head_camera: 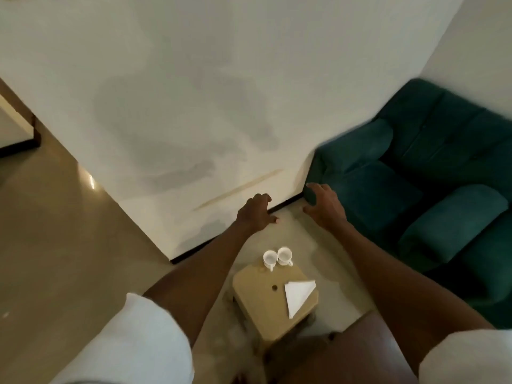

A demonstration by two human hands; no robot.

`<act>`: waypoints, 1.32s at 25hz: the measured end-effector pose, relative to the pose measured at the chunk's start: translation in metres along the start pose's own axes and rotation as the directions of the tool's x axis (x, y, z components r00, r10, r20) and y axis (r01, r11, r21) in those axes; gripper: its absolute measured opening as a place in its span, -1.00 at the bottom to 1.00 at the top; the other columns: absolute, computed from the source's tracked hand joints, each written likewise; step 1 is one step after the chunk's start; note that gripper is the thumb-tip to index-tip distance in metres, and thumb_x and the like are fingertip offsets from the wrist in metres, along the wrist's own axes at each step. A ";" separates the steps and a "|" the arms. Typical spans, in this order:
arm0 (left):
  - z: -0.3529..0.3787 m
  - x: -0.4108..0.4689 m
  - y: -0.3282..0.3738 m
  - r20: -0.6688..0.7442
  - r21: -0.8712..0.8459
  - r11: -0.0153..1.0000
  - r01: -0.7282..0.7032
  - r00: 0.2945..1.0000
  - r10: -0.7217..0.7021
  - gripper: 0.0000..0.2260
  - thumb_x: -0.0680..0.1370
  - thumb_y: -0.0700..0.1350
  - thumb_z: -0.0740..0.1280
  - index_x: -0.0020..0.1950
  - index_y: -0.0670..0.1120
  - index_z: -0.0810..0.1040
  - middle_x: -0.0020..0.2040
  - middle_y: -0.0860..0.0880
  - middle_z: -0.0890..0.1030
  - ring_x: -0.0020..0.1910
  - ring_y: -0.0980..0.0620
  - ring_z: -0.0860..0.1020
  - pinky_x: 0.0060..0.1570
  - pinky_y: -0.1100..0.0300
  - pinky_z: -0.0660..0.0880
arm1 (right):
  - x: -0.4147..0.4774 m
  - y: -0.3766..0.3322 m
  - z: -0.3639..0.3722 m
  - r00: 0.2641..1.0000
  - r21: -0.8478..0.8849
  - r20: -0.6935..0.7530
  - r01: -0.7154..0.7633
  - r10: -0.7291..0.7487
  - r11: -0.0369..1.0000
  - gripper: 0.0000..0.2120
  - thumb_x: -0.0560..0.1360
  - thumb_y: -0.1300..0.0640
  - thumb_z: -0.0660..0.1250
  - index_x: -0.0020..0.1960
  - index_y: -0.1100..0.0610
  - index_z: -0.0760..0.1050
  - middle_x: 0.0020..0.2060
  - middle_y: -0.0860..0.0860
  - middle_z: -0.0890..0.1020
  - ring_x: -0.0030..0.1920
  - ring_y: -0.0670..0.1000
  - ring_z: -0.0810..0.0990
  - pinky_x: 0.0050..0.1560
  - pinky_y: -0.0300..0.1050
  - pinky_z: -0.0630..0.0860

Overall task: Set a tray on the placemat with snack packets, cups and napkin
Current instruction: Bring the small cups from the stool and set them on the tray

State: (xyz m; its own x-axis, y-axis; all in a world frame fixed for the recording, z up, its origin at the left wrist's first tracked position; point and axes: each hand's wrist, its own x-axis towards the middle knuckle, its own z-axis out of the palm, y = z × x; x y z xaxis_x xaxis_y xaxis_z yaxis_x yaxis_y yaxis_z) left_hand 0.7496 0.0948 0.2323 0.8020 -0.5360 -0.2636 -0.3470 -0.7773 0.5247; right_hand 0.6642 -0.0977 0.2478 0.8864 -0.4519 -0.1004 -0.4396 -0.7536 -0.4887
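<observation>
Head view: left hand (256, 212) and right hand (322, 206) hover beyond cups (270, 257), grip slack, seemingly empty

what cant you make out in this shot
Head view:
- Cups: too small to show any contents.
- Dark spot on the stool: too small to identify.
- Stool's near edge: hidden behind the person's own body.
- Right hand: blur hides whether it touches the sofa.
</observation>
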 end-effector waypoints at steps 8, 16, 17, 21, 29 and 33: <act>0.161 0.089 -0.109 0.234 0.081 0.993 0.085 0.967 -0.102 -0.30 0.45 0.09 0.55 0.49 -0.12 0.38 0.43 -0.15 0.46 0.40 -0.16 0.49 0.36 -0.08 0.48 | 0.052 0.095 0.206 0.935 -0.144 0.352 0.010 0.042 0.990 -0.09 0.41 0.06 0.63 0.63 0.00 0.25 0.55 0.14 0.35 0.51 0.25 0.35 0.41 0.17 0.46; 0.280 0.112 -0.166 0.211 0.133 0.990 0.051 0.974 -0.079 -0.02 0.32 0.14 0.65 0.60 -0.09 0.24 0.53 -0.13 0.39 0.45 -0.19 0.44 0.30 -0.17 0.54 | 0.060 0.155 0.332 0.926 -0.249 0.377 0.100 0.001 0.963 0.02 0.34 0.08 0.67 0.65 -0.03 0.18 0.66 0.07 0.18 0.59 0.31 0.21 0.36 0.34 0.47; 0.293 0.118 -0.166 0.214 0.137 0.989 0.047 0.974 -0.076 -0.01 0.32 0.14 0.65 0.61 -0.09 0.23 0.54 -0.13 0.38 0.46 -0.19 0.43 0.30 -0.16 0.55 | 0.066 0.161 0.341 0.924 -0.268 0.383 0.094 0.016 0.959 0.00 0.35 0.08 0.66 0.64 -0.03 0.20 0.65 0.07 0.20 0.58 0.32 0.23 0.35 0.33 0.48; 0.317 0.122 -0.154 0.154 0.167 0.986 0.004 0.988 -0.030 -0.18 0.38 0.09 0.62 0.54 -0.09 0.33 0.45 -0.12 0.47 0.39 -0.16 0.49 0.22 -0.06 0.56 | 0.066 0.168 0.356 0.926 -0.296 0.377 0.103 0.017 0.950 -0.17 0.40 0.13 0.61 0.58 -0.01 0.31 0.53 0.10 0.36 0.41 0.30 0.44 0.23 0.24 0.60; 0.313 0.129 -0.146 0.030 0.202 0.979 -0.018 0.999 0.012 -0.52 0.47 -0.11 0.55 0.35 -0.12 0.53 0.25 -0.11 0.60 0.18 -0.12 0.61 0.04 0.04 0.60 | 0.075 0.160 0.350 0.957 -0.261 0.288 0.106 -0.028 0.959 -0.45 0.46 0.18 0.55 0.40 0.05 0.46 0.30 0.13 0.52 0.15 0.22 0.62 0.08 0.10 0.65; 0.277 0.122 -0.123 0.013 0.196 0.980 -0.047 0.999 0.045 -0.57 0.46 -0.09 0.57 0.28 -0.12 0.55 0.18 -0.11 0.63 0.11 -0.12 0.64 -0.01 0.08 0.59 | 0.067 0.142 0.314 0.978 -0.245 0.207 0.058 -0.006 0.968 -0.42 0.44 0.16 0.57 0.41 0.03 0.47 0.29 0.12 0.55 0.13 0.17 0.63 -0.01 0.00 0.62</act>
State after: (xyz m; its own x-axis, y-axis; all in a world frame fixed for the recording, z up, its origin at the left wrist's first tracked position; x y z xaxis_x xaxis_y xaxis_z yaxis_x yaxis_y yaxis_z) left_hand 0.7552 0.0338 -0.0884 0.7792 -0.5746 -0.2502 -0.4725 -0.8009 0.3678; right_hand 0.7069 -0.0852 -0.1009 0.8999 -0.3386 -0.2747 -0.4095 -0.8726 -0.2662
